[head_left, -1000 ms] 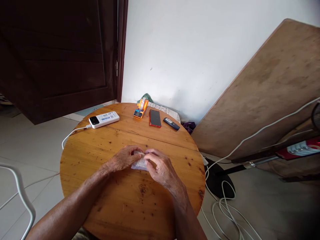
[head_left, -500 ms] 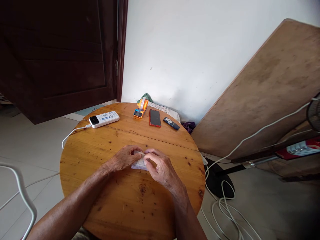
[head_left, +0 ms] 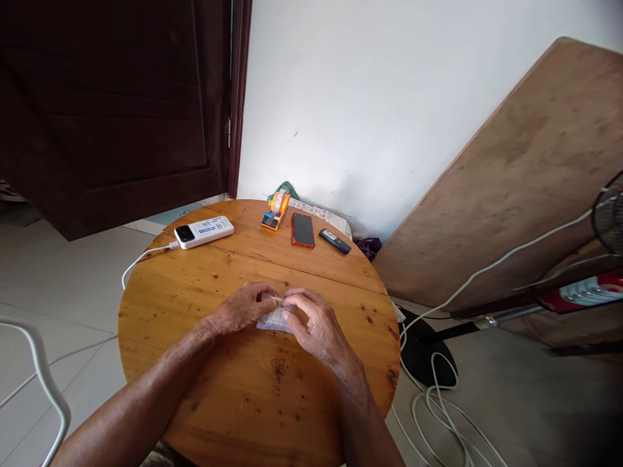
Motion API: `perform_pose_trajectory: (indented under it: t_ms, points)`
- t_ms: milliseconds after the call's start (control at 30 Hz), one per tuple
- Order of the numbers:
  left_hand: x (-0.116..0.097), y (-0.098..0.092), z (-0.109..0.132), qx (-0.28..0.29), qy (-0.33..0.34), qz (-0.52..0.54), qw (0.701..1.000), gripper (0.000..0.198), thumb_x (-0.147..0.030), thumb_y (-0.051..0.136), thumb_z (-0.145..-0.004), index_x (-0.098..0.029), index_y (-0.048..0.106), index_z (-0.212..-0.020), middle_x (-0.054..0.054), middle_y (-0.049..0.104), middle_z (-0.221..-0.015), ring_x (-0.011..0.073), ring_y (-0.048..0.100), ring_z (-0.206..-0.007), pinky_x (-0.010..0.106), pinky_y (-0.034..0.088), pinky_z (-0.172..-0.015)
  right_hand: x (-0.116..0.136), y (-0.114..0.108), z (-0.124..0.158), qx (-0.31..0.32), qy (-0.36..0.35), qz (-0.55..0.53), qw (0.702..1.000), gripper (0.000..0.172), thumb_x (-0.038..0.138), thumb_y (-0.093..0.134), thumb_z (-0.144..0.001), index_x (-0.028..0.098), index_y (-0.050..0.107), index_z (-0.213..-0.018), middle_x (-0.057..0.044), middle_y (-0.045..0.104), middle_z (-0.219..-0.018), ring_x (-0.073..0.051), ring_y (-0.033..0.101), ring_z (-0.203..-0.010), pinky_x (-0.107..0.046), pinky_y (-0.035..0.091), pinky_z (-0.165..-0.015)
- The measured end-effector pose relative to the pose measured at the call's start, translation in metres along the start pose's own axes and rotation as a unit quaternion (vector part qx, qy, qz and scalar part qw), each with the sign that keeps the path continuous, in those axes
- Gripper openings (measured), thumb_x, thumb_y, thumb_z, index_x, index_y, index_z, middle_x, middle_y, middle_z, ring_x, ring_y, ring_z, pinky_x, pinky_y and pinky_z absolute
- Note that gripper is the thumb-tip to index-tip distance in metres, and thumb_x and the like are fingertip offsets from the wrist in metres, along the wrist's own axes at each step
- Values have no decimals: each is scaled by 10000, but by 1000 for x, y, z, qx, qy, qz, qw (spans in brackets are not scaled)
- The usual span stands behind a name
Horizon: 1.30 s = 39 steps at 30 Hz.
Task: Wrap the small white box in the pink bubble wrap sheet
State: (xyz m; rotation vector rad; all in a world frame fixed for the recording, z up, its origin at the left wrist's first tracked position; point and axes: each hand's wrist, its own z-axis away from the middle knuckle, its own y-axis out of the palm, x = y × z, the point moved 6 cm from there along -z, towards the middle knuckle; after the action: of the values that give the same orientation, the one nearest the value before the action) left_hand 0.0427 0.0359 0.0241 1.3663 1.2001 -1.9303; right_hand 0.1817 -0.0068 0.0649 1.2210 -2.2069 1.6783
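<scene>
A small pale, whitish-purple packet (head_left: pixel 273 320) lies on the round wooden table (head_left: pixel 204 285) between my hands. Its wrapping looks thin and crinkled, and what is inside cannot be made out. My left hand (head_left: pixel 247 307) grips the packet's left end, thumb on top and fingers curled behind. Over its right end is my right hand (head_left: pixel 315 324), with the thumb on the near side and the bent fingers at the far edge. Both hands partly hide the packet.
Along the table's far side are a white power bank (head_left: pixel 207 231) with a cable, an orange tape dispenser (head_left: pixel 276 211), a red-edged phone (head_left: pixel 303 231) and a dark blue handheld device (head_left: pixel 335 240). A fan stand base (head_left: pixel 428 353) and loose white cables (head_left: pixel 440 405) lie on the floor at right.
My right thumb and fingers have shifted slightly on the packet, so a little more of its top shows. My left hand keeps its hold. The view has moved a touch.
</scene>
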Motion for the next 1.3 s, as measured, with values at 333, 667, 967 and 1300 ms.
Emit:
perform_pose_trajectory:
  t_ms: [333, 667, 967, 1300]
  points:
    - [-1, -1, 0, 0, -8, 3, 1000, 390, -413, 524, -802, -152, 713, -1022, 35, 719, -959, 198, 608, -858, 269, 446, -722, -1, -3, 0, -14, 11, -12, 1000, 233, 132, 564, -806, 250, 606, -1003, -51, 685, -1056, -229, 618, -1002, -382, 471, -887]
    - [1, -1, -1, -7, -10, 4, 1000, 381, -388, 514, -790, -138, 709, -1003, 36, 698, -894, 179, 585, -788, 265, 430, -680, -3, -2, 0, 22, 26, 2, 999, 276, 117, 610, -768, 247, 600, -1011, -43, 692, -1059, -233, 626, -997, -398, 449, -888]
    - [3, 0, -1, -11, -11, 25, 1000, 365, -381, 519, -774, -134, 700, -972, 30, 677, -845, 158, 562, -729, 250, 409, -628, -3, 3, 2, 59, 39, 16, 997, 384, 131, 703, -729, 246, 601, -1082, -50, 668, -1123, -241, 586, -1032, -397, 438, -894]
    - [9, 1, -2, 29, -18, 81, 996, 370, -286, 537, -712, -153, 680, -1027, 3, 645, -818, 142, 531, -703, 234, 387, -614, -3, 7, 2, 73, 61, 30, 995, 364, 137, 694, -744, 234, 604, -1082, -46, 670, -1093, -237, 575, -1026, -380, 415, -902]
